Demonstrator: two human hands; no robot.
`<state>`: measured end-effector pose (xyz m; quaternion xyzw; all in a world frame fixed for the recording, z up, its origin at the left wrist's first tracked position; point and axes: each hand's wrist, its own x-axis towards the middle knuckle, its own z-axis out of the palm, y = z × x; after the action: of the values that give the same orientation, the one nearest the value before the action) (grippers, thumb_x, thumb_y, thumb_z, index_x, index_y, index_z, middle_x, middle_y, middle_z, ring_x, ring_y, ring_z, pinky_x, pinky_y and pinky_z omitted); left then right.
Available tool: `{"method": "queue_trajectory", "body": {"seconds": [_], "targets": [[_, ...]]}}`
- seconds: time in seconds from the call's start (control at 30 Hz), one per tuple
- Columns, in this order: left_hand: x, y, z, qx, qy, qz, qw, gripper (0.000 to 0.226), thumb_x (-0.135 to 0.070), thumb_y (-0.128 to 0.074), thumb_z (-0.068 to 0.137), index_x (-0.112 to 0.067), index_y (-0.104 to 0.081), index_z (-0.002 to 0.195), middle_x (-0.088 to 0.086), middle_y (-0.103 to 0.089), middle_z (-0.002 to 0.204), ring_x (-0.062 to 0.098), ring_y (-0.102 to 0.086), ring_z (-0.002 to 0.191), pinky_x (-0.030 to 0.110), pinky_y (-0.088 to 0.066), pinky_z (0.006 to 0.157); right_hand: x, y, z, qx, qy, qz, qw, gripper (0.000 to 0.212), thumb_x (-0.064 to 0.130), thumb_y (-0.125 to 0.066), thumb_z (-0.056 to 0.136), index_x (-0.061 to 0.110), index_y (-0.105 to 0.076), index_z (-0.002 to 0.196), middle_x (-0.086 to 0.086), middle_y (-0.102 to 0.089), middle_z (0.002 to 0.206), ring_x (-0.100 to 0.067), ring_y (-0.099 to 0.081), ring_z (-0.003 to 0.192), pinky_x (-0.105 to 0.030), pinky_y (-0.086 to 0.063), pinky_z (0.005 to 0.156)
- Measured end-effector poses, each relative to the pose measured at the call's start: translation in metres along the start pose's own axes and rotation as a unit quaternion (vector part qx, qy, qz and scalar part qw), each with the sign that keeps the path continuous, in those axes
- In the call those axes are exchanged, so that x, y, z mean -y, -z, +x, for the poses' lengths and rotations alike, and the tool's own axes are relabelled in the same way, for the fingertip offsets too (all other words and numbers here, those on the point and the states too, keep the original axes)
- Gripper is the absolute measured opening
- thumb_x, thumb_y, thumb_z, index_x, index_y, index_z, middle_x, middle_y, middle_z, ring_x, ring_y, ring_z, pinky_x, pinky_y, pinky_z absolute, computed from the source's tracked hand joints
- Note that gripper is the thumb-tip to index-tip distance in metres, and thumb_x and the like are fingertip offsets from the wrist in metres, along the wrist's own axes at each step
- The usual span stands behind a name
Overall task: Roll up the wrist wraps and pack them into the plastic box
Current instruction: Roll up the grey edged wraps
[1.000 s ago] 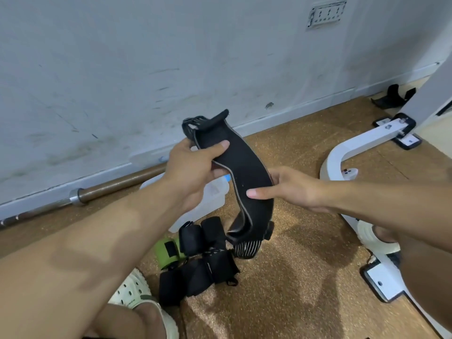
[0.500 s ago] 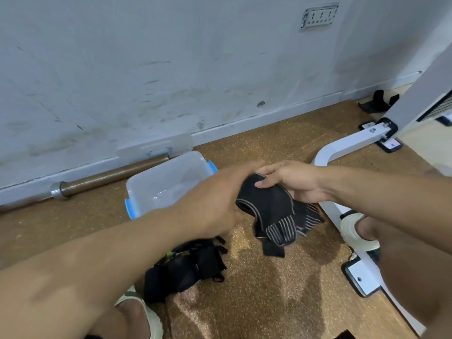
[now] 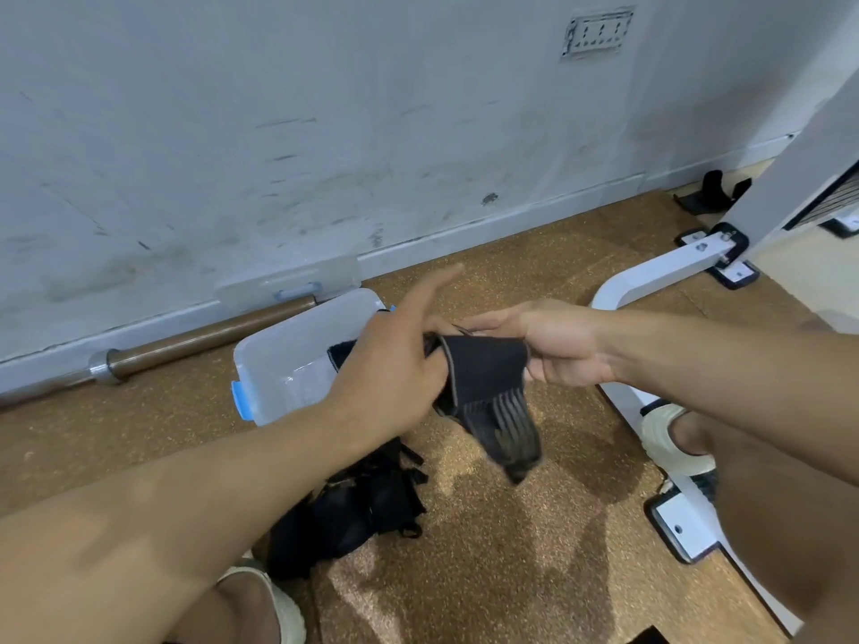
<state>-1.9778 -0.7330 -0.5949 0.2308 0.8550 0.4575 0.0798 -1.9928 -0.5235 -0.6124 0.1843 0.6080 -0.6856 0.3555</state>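
A black wrist wrap (image 3: 483, 388) with a striped grey end hangs between my hands above the cork floor. My left hand (image 3: 395, 364) grips its left part, with the index finger sticking out straight. My right hand (image 3: 553, 346) pinches the wrap's upper right edge. The clear plastic box (image 3: 288, 364) with blue clips stands open on the floor just left of my left hand. A pile of black wrist wraps (image 3: 358, 508) lies on the floor below my left forearm, partly hidden by it.
The box lid (image 3: 288, 283) leans against the grey wall, with a barbell (image 3: 186, 341) lying along the wall's foot. A white bench frame (image 3: 650, 281) stands on the right. My feet in pale clogs (image 3: 669, 439) show at the right and the bottom.
The wrap came down from being held up stretched and is now bunched between both hands. My left index finger has lifted out straight, and the striped end dangles lower.
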Motion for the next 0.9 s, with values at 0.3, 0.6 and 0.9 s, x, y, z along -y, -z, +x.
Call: {"method": "queue_trajectory", "body": {"seconds": [0.3,0.6,0.9], "targets": [[0.019,0.013,0.022,-0.097,0.273,-0.146,0.946,0.062,-0.006,-0.051,0.096,-0.032,-0.034,0.150,0.023,-0.071,0.098,0.037,-0.070,0.085,0.053,-0.060,0.084,-0.002,0.006,0.003,-0.042,0.009,-0.061,0.997,0.044,-0.002,-0.057,0.098,0.016,-0.059,0.138,-0.012,-0.079,0.103,-0.017,-0.073,0.074,-0.026,-0.062,0.063],[0.029,0.015,0.025,-0.019,0.374,-0.159,0.913,0.066,-0.026,-0.050,0.098,-0.029,-0.024,0.158,0.006,-0.055,0.140,0.030,-0.062,0.117,0.049,-0.056,0.096,-0.005,0.011,0.005,-0.147,0.031,-0.146,0.978,0.027,0.006,-0.069,0.095,0.020,-0.072,0.117,-0.008,-0.078,0.097,-0.021,-0.074,0.089,-0.027,-0.056,0.067],[0.018,0.014,0.024,-0.036,0.319,-0.118,0.940,0.074,-0.045,-0.065,0.096,-0.023,-0.031,0.158,0.002,-0.044,0.155,0.023,-0.051,0.130,0.029,-0.041,0.093,-0.002,0.005,-0.001,-0.098,0.143,-0.184,0.968,0.042,0.008,-0.085,0.080,0.020,-0.070,0.117,-0.004,-0.079,0.108,-0.026,-0.074,0.108,-0.042,-0.055,0.100]]}}
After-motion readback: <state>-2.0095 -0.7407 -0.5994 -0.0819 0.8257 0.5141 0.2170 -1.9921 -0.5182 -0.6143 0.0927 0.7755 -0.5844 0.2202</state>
